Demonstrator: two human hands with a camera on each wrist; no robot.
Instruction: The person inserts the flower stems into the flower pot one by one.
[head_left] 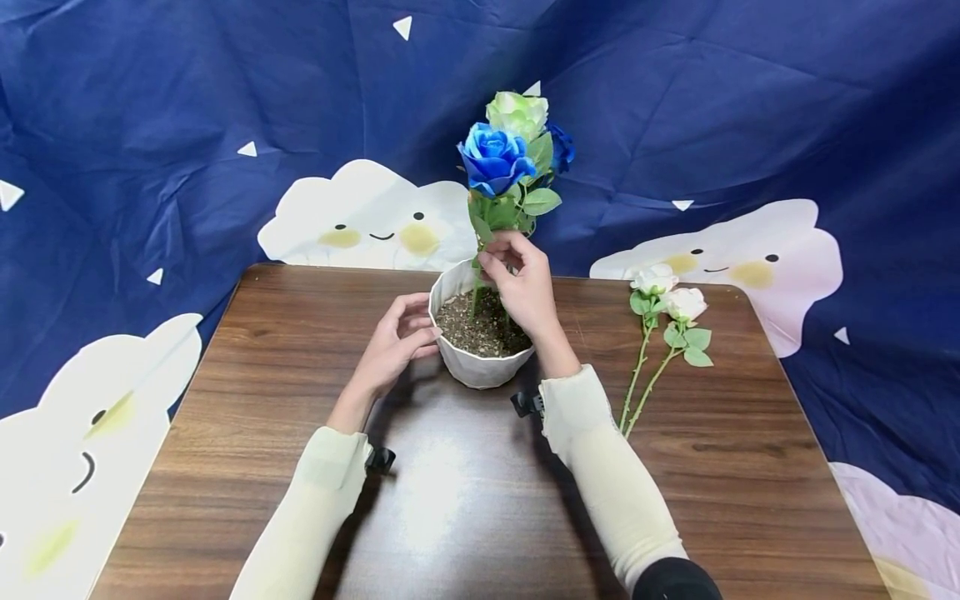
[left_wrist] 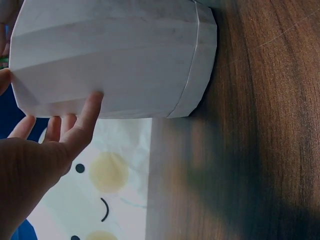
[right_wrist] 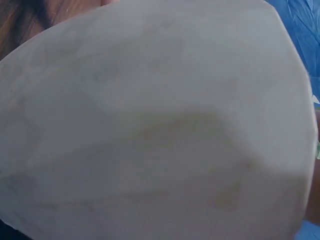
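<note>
Head view: your flowerpot [head_left: 486, 372] sits mid-frame on the worktop [head_left: 210, 467], and your right hand [head_left: 527, 285] is pinching the blue rose [head_left: 495, 158] low on its stem, probably to hold it upright over the soil [head_left: 480, 332]. Two white roses [head_left: 684, 305] lie at frame right, likely parked clear of your arms. Left wrist: your left hand's [left_wrist: 42, 160] grip is loose, fingers spread against the flowerpot, seemingly bracing it. Right wrist: mostly flowerpot wall, can't tell the grip there.
</note>
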